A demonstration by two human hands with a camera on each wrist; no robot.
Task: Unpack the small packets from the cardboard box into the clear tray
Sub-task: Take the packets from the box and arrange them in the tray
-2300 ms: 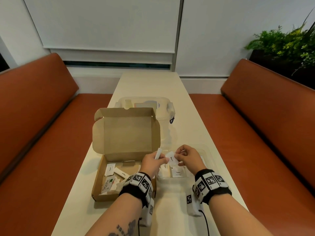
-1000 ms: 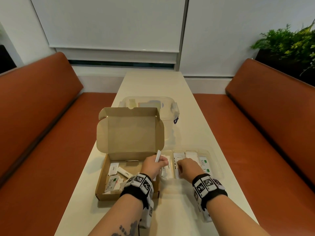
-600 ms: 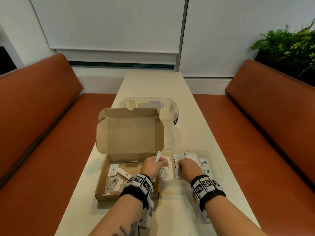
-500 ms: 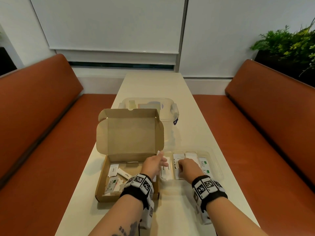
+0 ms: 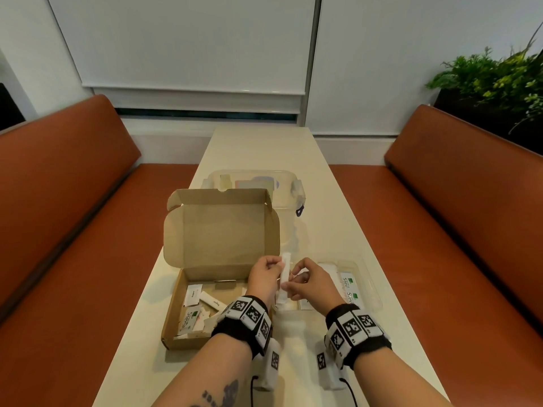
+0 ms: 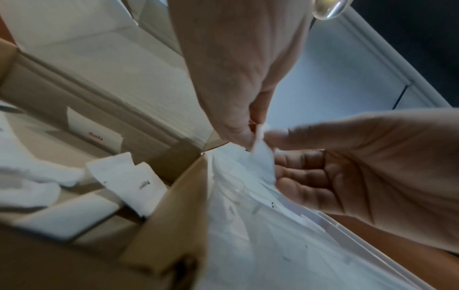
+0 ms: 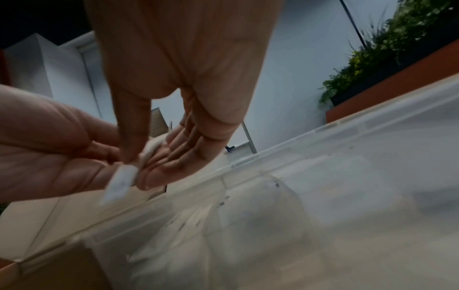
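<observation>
At nine o'clock on the table [image 5: 317, 183] sits the cardboard box [image 5: 172, 333], its lid propped upright at the far side so the contents lie exposed to reach. Several small packets [image 5: 194, 293] are left inside, scattered flat and partly overlapping on the floor of the box; one green-marked packet [image 5: 188, 318] lies toward its near end. Judging by that, the unpacking is only partly done.

Moving toward the centre, the left hand [image 5: 264, 277] hovers over the seam between box and tray, its thumb and fingers pinching the upper part of a slim white stick packet [image 5: 285, 271] held roughly upright. The left wrist view shows the same packet [image 6: 263, 159] caught at the fingertips. Holding it on end probably leaves its lower end free for the other hand to take.

Just past twelve o'clock from the box stands a lidded clear container [image 5: 255, 183], not involved here.

At about three o'clock from the left hand, the right hand [image 5: 314, 284] meets it, fingers curled round the lower part of that stick packet; the right wrist view shows its thumb pressed on the white packet [image 7: 124, 178]. It looks like a hand-over, so the right hand can lay it down.

Farther to three o'clock lies the clear tray [image 5: 368, 277], touching the box's right wall, which keeps each transfer short. Packets already lie in it side by side, two green-marked ones [image 5: 348, 284] nearest its right edge.
</observation>
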